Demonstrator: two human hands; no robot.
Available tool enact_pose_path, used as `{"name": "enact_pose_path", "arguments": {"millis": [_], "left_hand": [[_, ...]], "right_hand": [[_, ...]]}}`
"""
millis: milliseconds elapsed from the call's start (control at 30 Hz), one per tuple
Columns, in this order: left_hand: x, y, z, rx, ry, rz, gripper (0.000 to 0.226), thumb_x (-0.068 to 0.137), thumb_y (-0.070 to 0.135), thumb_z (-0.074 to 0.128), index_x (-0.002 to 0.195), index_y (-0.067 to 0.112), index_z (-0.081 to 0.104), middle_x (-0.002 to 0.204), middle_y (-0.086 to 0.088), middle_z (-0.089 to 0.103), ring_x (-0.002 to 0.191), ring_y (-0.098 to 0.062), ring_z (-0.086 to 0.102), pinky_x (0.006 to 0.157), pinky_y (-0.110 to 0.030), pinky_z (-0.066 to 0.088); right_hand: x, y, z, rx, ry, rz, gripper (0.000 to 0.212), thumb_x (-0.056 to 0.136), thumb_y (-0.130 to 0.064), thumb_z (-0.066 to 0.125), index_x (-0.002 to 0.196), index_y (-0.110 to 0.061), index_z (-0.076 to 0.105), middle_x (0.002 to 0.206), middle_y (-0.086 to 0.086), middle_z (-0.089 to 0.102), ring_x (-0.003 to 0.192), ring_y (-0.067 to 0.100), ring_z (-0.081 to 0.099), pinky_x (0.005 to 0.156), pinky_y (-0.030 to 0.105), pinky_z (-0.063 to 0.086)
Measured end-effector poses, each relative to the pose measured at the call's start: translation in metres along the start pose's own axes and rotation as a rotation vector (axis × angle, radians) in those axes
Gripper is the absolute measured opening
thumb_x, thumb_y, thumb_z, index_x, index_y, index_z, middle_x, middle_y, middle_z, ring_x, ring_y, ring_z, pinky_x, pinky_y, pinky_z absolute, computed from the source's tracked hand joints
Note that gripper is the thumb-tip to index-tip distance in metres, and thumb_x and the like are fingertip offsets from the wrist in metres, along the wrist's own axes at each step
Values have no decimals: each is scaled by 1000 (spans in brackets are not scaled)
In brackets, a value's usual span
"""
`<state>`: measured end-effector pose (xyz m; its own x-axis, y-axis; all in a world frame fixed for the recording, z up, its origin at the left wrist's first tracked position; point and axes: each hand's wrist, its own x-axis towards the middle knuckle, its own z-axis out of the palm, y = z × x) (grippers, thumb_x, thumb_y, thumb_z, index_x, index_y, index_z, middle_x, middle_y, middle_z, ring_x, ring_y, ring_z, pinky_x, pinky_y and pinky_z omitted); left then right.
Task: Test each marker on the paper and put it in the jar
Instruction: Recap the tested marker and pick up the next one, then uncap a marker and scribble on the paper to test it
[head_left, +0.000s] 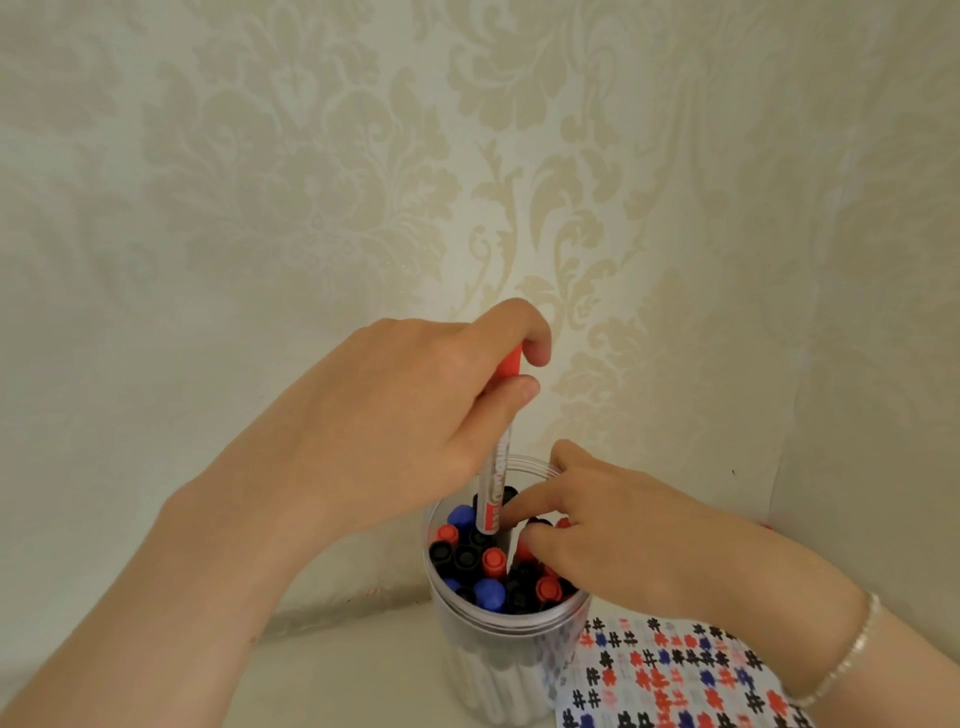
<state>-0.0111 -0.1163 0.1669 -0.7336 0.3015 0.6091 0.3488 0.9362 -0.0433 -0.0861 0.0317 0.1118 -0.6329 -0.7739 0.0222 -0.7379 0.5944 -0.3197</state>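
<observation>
A clear plastic jar (457, 631) stands on the table at lower centre, packed with upright markers with black, red and blue caps (491, 592). My left hand (415, 415) grips a red-capped marker (500, 452) near its top and holds it upright, its lower end down among the markers in the jar. My right hand (602, 530) rests over the jar's right side, fingers spread among the caps; whether it grips one I cannot tell. The paper (675, 675), covered in black, red and blue hash marks, lies to the right of the jar.
A cream damask-patterned wall (311, 182) rises close behind the jar and wraps around both sides. The pale tabletop (363, 670) shows left of the jar. A thin bracelet (852, 649) is on my right wrist.
</observation>
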Motion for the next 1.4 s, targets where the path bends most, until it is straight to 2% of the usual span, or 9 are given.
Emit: {"name": "enact_pose_path", "arguments": {"millis": [133, 333, 467, 667, 833, 1033, 1200, 1300, 1400], "left_hand": [[-1, 0, 3, -87, 11, 18, 13, 95, 37, 40, 105, 34, 47, 69, 7, 64, 53, -2, 54, 57, -26, 43], [0, 1, 4, -161, -31, 32, 15, 92, 43, 38, 104, 39, 45, 70, 4, 64, 63, -17, 62, 54, -28, 46], [3, 3, 0, -323, -80, -52, 5, 93, 40, 49, 96, 41, 52, 79, 11, 67, 79, -8, 66, 71, -27, 50], [1, 4, 15, -205, -400, -198, 5, 87, 33, 61, 88, 37, 59, 82, 22, 65, 83, 3, 62, 82, -31, 51], [-2, 4, 30, -96, -405, -239, 14, 81, 35, 68, 89, 37, 57, 99, 19, 48, 87, 3, 55, 80, -26, 49], [4, 11, 38, 111, -430, -272, 10, 86, 33, 59, 92, 33, 67, 87, 8, 68, 83, -10, 63, 74, -30, 52], [13, 10, 57, 285, -526, -307, 18, 88, 24, 51, 97, 25, 67, 70, 2, 54, 67, -20, 53, 54, -26, 35], [20, -1, 58, 176, -601, -413, 20, 86, 19, 51, 99, 19, 66, 67, 2, 50, 72, -23, 55, 60, -30, 41], [24, -3, 53, 142, -507, -457, 23, 88, 20, 50, 98, 29, 69, 98, 0, 65, 90, -22, 62, 77, -33, 51]], "right_hand": [[0, 3, -2, 16, -20, 6, 28, 95, -36, 36, 108, -48, 59, 93, -6, 36, 87, 16, 53, 75, 30, 43], [-1, 5, -4, 8, -39, -7, 23, 94, -40, 40, 105, -48, 58, 92, -6, 35, 87, 17, 52, 72, 28, 41], [-4, 2, -4, 1, -39, -35, 27, 93, -43, 41, 67, -53, 46, 91, -7, 35, 85, 15, 52, 70, 28, 41], [-4, 9, -2, 39, -37, -32, 25, 92, -42, 40, 111, -52, 53, 95, -7, 37, 90, 15, 52, 82, 33, 45], [-1, 14, 0, 174, -22, -6, 17, 90, -43, 47, 103, -52, 55, 96, -6, 37, 90, 15, 54, 84, 33, 45], [9, 19, 6, 301, 41, 47, 16, 87, -32, 54, 95, -44, 62, 98, -4, 40, 83, 18, 55, 78, 30, 46], [22, 19, 9, 499, 165, 73, 12, 84, -20, 57, 92, -25, 64, 87, 2, 60, 67, 14, 58, 60, 24, 44], [19, 20, 15, 638, 252, 49, 16, 90, -32, 55, 96, -23, 67, 85, -4, 65, 62, 3, 56, 59, 17, 44], [13, 34, 24, 812, 493, 71, 18, 92, -36, 53, 95, -29, 70, 101, -7, 63, 58, 2, 57, 59, 17, 48]]}}
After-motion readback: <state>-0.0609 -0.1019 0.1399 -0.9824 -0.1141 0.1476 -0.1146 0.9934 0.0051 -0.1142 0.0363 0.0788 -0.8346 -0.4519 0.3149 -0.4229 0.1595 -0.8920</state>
